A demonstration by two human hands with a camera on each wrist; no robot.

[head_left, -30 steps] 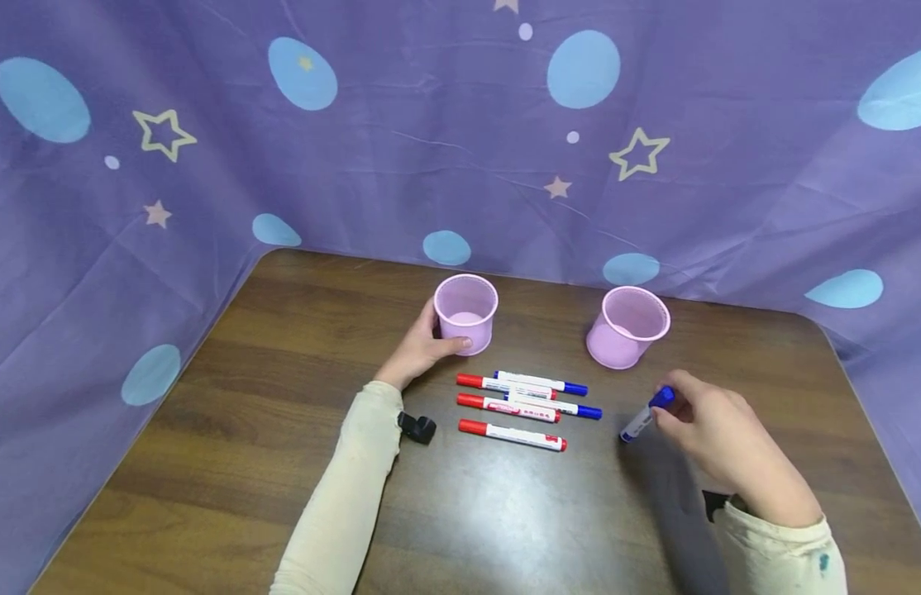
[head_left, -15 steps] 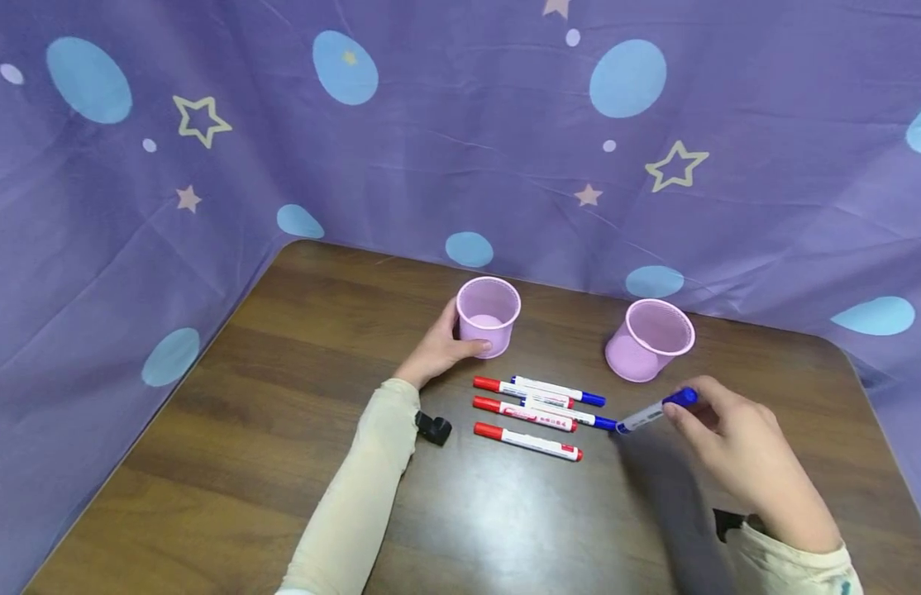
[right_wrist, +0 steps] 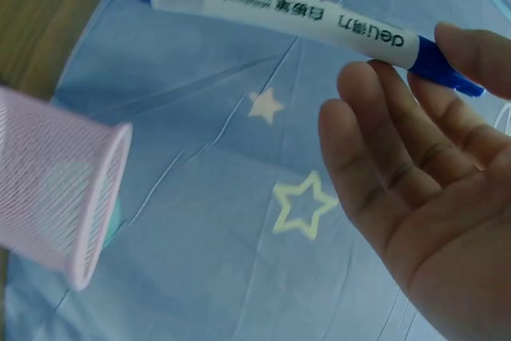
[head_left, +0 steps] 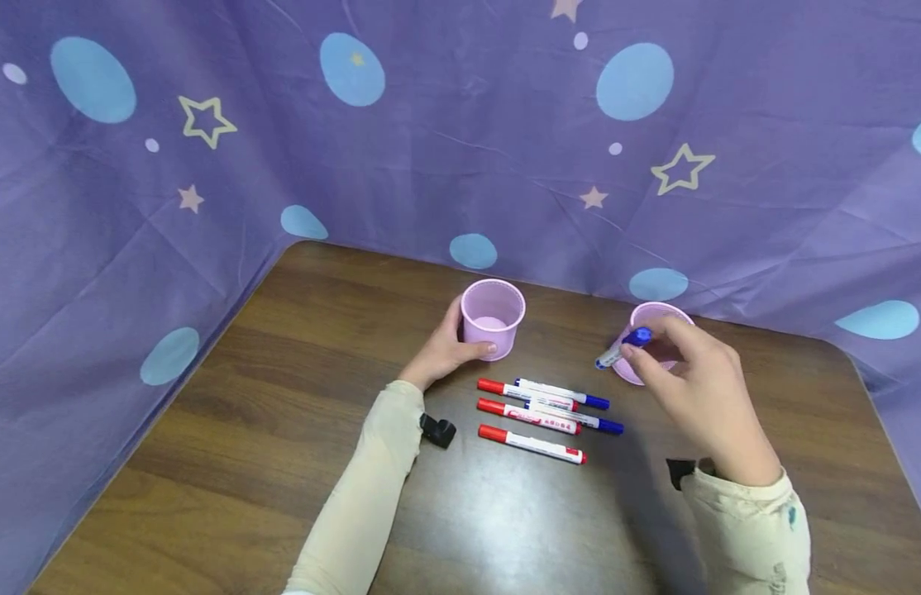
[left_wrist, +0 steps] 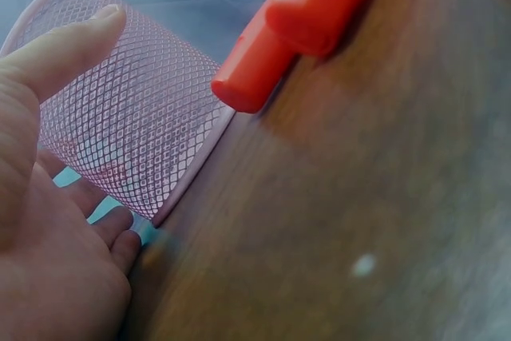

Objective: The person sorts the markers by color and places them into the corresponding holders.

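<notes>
My left hand holds the left pink mesh cup from its side, thumb across the front and fingers behind. This cup stands upright on the table with nothing inside. My right hand pinches a blue whiteboard marker by its cap between thumb and fingers; the white barrel points away to the left. In the head view the hand and marker overlap the right pink cup, partly hiding it. The right wrist view shows the marker apart from that cup's rim, up in the air.
Between the hands, several markers lie on the wooden table: red-capped ones, such as the nearest red marker, and blue-capped ones, such as the far blue marker, some overlapping. A purple patterned curtain stands behind the table.
My right hand has lifted the blue marker off the table and carried it away from me, up to the right cup. My left hand keeps its hold on the left cup.
</notes>
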